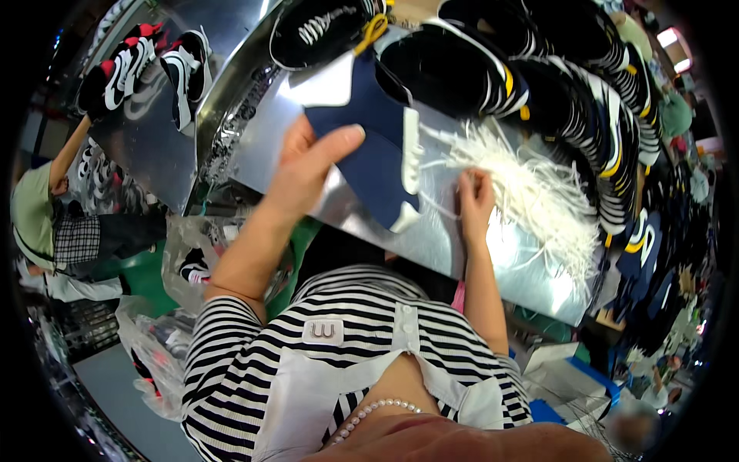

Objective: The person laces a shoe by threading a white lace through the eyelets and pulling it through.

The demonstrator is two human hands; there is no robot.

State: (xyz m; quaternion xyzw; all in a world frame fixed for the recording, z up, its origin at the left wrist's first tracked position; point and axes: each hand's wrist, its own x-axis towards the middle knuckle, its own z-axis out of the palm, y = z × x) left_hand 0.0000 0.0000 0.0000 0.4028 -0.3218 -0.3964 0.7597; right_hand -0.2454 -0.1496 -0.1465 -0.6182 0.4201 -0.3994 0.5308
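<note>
A flat navy shoe upper [373, 173] with a white lacing strip along one edge is held over the metal table. My left hand [304, 169] grips its left side, thumb on top and fingers underneath. A white shoelace [439, 206] runs from the lacing strip toward my right hand [476, 202]. The fingers of that hand are closed in a pinch beside a loose heap of white laces [539, 200]. It looks as if they hold the lace, though its end is hard to make out.
Stacked black shoe uppers [439, 65] line the table's far side. A yellow tie [373, 32] lies among them. Finished sneakers [185, 73] stand on a metal surface at left, where another person [58, 200] reaches in. A plastic bag [165, 339] with shoes sits lower left.
</note>
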